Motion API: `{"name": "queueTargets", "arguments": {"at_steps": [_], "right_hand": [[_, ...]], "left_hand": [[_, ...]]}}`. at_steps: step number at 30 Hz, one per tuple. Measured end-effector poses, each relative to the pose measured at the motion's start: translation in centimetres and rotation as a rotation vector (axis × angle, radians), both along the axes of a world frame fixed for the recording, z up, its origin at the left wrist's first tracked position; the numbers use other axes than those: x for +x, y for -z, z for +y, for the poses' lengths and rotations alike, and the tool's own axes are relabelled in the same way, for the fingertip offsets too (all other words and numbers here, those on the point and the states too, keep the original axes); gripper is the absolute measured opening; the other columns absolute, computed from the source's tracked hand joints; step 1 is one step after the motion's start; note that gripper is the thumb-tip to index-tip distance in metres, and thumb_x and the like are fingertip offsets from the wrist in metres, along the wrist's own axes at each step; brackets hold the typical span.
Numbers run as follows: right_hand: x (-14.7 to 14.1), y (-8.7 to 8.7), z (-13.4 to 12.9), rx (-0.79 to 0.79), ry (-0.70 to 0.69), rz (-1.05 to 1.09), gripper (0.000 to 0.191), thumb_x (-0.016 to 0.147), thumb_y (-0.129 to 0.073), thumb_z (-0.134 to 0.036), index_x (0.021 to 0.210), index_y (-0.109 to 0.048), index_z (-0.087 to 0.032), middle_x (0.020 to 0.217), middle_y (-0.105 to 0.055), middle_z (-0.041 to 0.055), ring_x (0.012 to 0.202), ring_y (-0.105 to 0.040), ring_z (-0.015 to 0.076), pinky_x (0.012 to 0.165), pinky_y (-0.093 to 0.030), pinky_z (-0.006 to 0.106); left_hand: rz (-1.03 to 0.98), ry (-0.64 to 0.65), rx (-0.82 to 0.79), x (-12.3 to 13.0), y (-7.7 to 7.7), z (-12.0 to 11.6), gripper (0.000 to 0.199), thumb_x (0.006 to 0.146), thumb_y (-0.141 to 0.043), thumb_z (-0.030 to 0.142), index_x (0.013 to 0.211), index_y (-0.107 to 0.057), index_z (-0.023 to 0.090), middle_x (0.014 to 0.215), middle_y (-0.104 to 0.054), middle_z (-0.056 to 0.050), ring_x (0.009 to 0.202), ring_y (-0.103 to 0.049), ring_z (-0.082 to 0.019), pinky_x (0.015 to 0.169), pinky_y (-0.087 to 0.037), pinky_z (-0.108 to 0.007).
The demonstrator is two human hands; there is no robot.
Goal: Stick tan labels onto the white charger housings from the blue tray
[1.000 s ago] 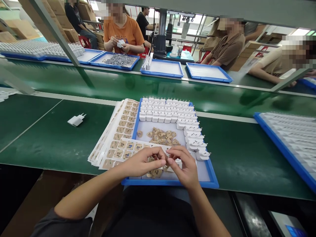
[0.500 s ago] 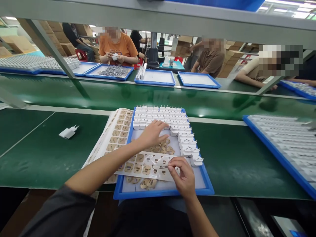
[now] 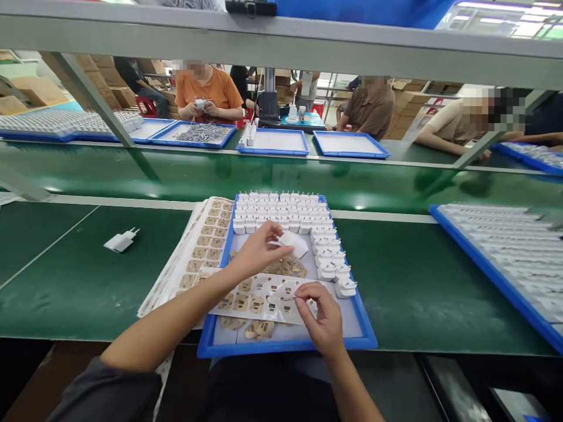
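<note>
My left hand (image 3: 260, 251) is closed on a white plug charger (image 3: 294, 244), raised over the blue tray (image 3: 285, 350). My right hand (image 3: 322, 313) pinches thin metal tweezers (image 3: 288, 299), their tip pointing left over a white sticker sheet (image 3: 281, 316). This sheet lies across the tray's near half, with tan stickers on its left side and bare cut-outs towards the right. Loose tan pieces (image 3: 288, 266) lie in the tray beyond the sheet, and more tan pieces (image 3: 259, 329) lie on its near side. White chargers (image 3: 328, 255) stand in rows along the tray's far and right sides, pins up.
A stack of sticker sheets (image 3: 193, 258) lies left of the tray. One charger (image 3: 121, 240) rests alone on the green bench (image 3: 65, 293). Another full tray (image 3: 497, 275) stands at the right. A metal shelf beam (image 3: 308, 50) crosses above; people sit across the line.
My left hand has taken hold of a charger and drawn it slightly back towards me from the rows. My right hand stays nearly in place with the tweezers. The camera view has shifted slightly.
</note>
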State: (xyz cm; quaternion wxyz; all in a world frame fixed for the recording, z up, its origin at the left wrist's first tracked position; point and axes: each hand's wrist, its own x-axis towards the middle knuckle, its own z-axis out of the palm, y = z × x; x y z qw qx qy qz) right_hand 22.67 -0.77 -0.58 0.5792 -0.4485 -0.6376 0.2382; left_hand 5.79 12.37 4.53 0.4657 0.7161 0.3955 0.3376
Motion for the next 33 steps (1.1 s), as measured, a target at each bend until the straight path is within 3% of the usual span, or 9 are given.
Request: {"name": "queueTargets", "arguments": {"at_steps": [2,5,8,11,14,20,25,29,33], "right_hand": [[-0.2,-0.1,0.0,-0.038,-0.059,0.031,0.006,0.093,-0.060,-0.018,0.092,-0.065,-0.022,0.081,-0.067,0.0042,0.077,-0.064,0.0194,0.069,-0.053,0.034],[-1.1,-0.9,-0.2,-0.070,-0.180,0.073,0.005,0.094,-0.061,-0.022,0.090,-0.065,-0.022,0.078,-0.067,0.0041,0.075,-0.063,0.0194,0.068,-0.053,0.034],[-2.4,-2.0,-0.3,-0.073,-0.307,0.120,0.005,0.093,-0.062,-0.023,0.090,-0.065,-0.023,0.078,-0.068,0.0038,0.075,-0.064,0.0193,0.070,-0.053,0.034],[-3.4,-2.5,-0.5,-0.077,-0.374,0.150,0.004,0.093,-0.063,-0.023,0.090,-0.065,-0.024,0.079,-0.069,0.0031,0.075,-0.064,0.0187,0.071,-0.053,0.033],[-3.7,-2.5,-0.7,-0.096,-0.353,0.183,0.005,0.093,-0.063,-0.026,0.089,-0.065,-0.024,0.078,-0.067,0.0031,0.074,-0.062,0.0189,0.070,-0.052,0.033],[-4.0,-2.1,-0.7,-0.169,-0.403,0.290,0.010,0.093,-0.065,-0.031,0.086,-0.065,-0.023,0.075,-0.064,0.0026,0.070,-0.060,0.0172,0.063,-0.051,0.028],[-4.0,-1.7,-0.4,-0.190,-0.389,0.328,0.007,0.092,-0.065,-0.028,0.087,-0.066,-0.023,0.077,-0.062,0.0021,0.073,-0.059,0.0168,0.066,-0.050,0.028],[-3.7,-1.5,-0.6,-0.265,-0.392,0.339,0.005,0.092,-0.066,-0.025,0.088,-0.067,-0.024,0.078,-0.063,0.0015,0.074,-0.059,0.0162,0.067,-0.049,0.027],[-3.6,-1.5,-0.7,-0.320,-0.289,0.351,0.003,0.091,-0.068,-0.026,0.087,-0.069,-0.024,0.080,-0.064,0.0012,0.078,-0.060,0.0166,0.072,-0.049,0.028]], "left_hand": [[-0.294,-0.046,-0.292,-2.5,-0.6,-2.7,0.045,0.079,-0.076,0.040,0.112,-0.051,0.023,0.100,-0.066,-0.003,0.089,-0.068,-0.018,0.079,-0.056,-0.031],[-0.549,-0.133,-0.534,-4.7,-0.1,-6.5,0.055,0.073,-0.081,0.039,0.119,-0.054,0.025,0.095,-0.066,0.000,0.086,-0.067,-0.017,0.075,-0.056,-0.028],[-0.677,-0.179,-0.651,-5.1,1.7,-8.8,0.058,0.072,-0.082,0.037,0.123,-0.057,0.029,0.106,-0.066,-0.002,0.089,-0.066,-0.017,0.073,-0.057,-0.027],[-0.732,-0.144,-0.685,-5.0,3.5,-10.1,0.045,0.075,-0.081,0.038,0.115,-0.063,0.028,0.113,-0.064,-0.004,0.094,-0.066,-0.019,0.074,-0.059,-0.029],[-0.714,-0.146,-0.569,-5.0,4.6,-10.8,0.046,0.071,-0.085,0.037,0.111,-0.066,0.026,0.109,-0.061,-0.005,0.096,-0.064,-0.020,0.076,-0.058,-0.029],[-0.544,-0.269,-0.097,-4.8,5.5,-12.0,0.037,0.076,-0.083,0.021,0.106,-0.064,0.029,0.114,-0.053,-0.005,0.116,-0.057,-0.024,0.090,-0.053,-0.031],[-0.597,-0.237,-0.095,-4.6,6.1,-12.1,0.022,0.084,-0.076,0.034,0.100,-0.063,0.025,0.100,-0.058,-0.005,0.099,-0.061,-0.021,0.080,-0.056,-0.029],[-0.461,-0.200,-0.127,-5.4,6.5,-12.0,0.042,0.083,-0.079,0.032,0.122,-0.064,0.027,0.117,-0.064,-0.008,0.111,-0.064,-0.023,0.089,-0.058,-0.033],[-0.212,-0.211,0.184,-6.1,6.1,-12.2,0.041,0.083,-0.078,0.027,0.123,-0.069,0.029,0.119,-0.070,-0.008,0.114,-0.066,-0.024,0.097,-0.057,-0.036]]}}
